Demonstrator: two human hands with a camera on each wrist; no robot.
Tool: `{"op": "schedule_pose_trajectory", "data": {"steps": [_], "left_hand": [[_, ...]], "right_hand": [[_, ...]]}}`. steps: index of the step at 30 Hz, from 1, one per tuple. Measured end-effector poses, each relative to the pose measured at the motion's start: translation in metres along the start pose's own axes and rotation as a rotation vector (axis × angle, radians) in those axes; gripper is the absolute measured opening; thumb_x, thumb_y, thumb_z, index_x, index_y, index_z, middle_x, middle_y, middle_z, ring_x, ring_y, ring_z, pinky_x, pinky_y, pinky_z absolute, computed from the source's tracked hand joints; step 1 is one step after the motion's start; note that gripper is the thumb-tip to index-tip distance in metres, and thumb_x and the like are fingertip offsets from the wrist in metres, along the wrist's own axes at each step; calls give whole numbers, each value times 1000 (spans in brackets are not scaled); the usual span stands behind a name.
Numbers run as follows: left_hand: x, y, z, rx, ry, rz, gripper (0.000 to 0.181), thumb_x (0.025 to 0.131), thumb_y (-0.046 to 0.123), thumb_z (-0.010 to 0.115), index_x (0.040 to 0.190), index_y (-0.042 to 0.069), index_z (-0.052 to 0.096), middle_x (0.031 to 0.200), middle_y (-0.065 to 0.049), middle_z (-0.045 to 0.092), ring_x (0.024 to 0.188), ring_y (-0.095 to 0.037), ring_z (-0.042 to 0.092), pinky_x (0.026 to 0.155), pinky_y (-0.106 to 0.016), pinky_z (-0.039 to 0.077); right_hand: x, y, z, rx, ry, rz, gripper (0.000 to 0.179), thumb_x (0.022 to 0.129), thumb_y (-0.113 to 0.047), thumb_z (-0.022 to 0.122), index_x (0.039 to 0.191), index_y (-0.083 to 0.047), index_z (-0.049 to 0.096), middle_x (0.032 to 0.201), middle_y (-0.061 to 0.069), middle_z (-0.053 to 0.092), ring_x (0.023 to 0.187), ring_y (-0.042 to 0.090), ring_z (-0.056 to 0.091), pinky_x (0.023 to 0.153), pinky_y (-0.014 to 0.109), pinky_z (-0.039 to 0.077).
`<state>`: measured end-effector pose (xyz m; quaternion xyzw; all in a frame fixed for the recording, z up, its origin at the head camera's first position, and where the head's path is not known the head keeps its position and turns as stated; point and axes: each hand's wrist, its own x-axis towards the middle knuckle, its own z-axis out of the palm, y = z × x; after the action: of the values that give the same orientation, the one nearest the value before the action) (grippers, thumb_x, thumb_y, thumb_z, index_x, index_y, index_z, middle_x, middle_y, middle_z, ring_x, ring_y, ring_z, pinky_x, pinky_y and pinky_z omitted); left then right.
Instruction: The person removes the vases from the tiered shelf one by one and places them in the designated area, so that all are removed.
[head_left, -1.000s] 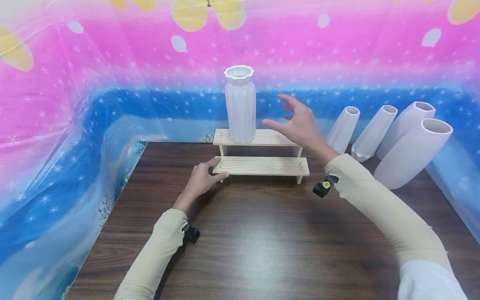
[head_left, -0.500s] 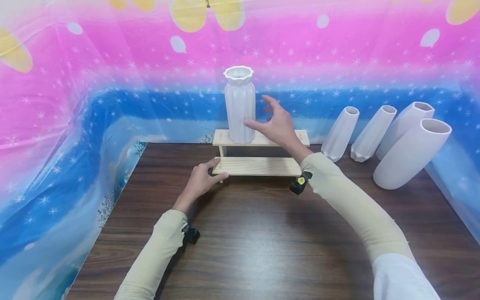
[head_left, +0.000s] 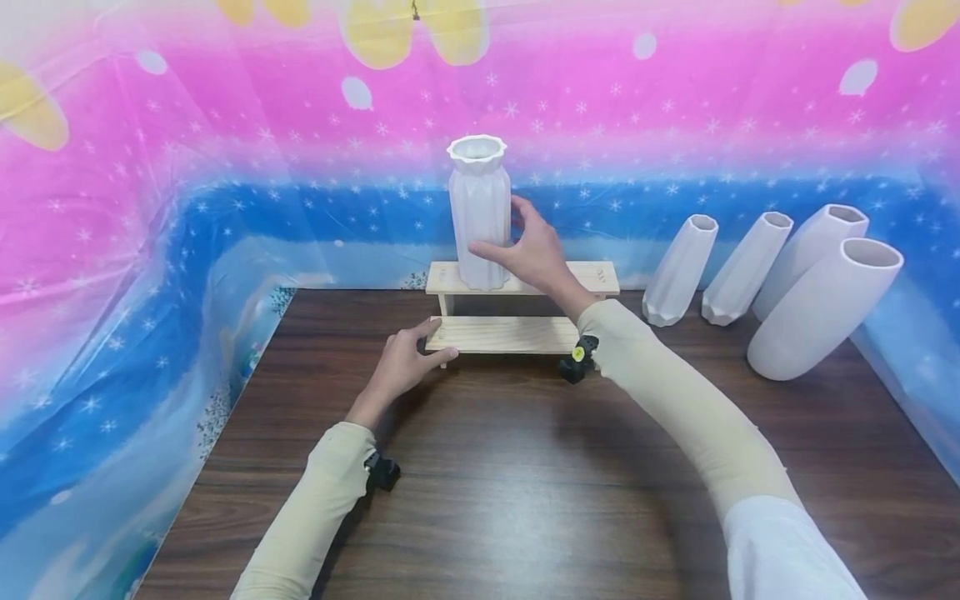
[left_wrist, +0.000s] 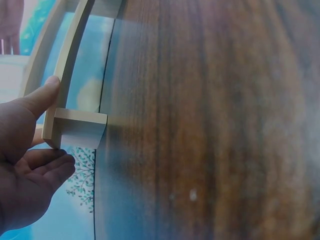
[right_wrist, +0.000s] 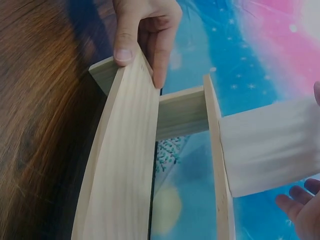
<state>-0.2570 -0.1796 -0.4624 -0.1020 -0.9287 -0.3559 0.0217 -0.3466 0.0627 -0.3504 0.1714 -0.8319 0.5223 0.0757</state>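
A white ribbed vase (head_left: 477, 212) with a scalloped rim stands upright on the upper step of a small pale wooden two-step stand (head_left: 510, 335). My right hand (head_left: 534, 248) holds the vase from its right side, with the thumb across the front and the fingertips partly hidden behind it. In the right wrist view those fingers (right_wrist: 302, 202) lie along the vase's side. At the lower step's left end, my left hand (head_left: 405, 360) pinches the board between thumb and fingers. The left wrist view shows its thumb (left_wrist: 46, 92) on the board's edge.
Several more white vases stand on the right of the dark wooden table (head_left: 480, 475), among them a slim faceted vase (head_left: 681, 271) and a smooth rounded vase (head_left: 821, 312). A pink and blue printed cloth (head_left: 300, 167) hangs close behind the stand.
My right hand has moved left from beside the vase until its thumb and fingers are around the vase's right side. The left hand keeps its place on the stand.
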Motion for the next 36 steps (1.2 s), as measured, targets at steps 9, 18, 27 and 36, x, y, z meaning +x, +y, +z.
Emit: {"op": "schedule_pose_trajectory", "data": {"steps": [9, 18, 27, 36], "left_hand": [[0, 0, 0, -2, 0, -2, 73, 93, 43, 76, 151, 8, 51, 157, -17, 45, 64, -20, 40, 77, -39, 44], [0, 0, 0, 3, 4, -3, 72, 92, 42, 77, 151, 8, 52, 156, -16, 46, 69, -24, 45, 79, -39, 44], [0, 1, 0, 0, 7, -2, 72, 92, 42, 77, 150, 8, 52, 156, -17, 46, 100, -28, 58, 86, -41, 44], [1, 1, 0, 7, 2, -8, 72, 92, 43, 76, 150, 8, 52, 156, -16, 46, 72, -22, 46, 78, -39, 43]], "right_hand": [[2, -8, 6, -13, 23, 12, 100, 77, -52, 87, 155, -14, 38, 140, 7, 60, 122, 21, 61, 96, 41, 53], [3, -10, 5, -36, 21, 13, 97, 79, -53, 86, 153, -12, 39, 139, 8, 61, 121, 21, 62, 95, 41, 54], [4, -11, 5, -41, 17, 5, 94, 80, -49, 87, 152, -9, 40, 139, 10, 61, 121, 24, 63, 95, 42, 54], [3, -14, -2, -42, 25, 30, 94, 79, -48, 87, 151, -10, 41, 139, 9, 60, 122, 22, 61, 96, 40, 53]]}}
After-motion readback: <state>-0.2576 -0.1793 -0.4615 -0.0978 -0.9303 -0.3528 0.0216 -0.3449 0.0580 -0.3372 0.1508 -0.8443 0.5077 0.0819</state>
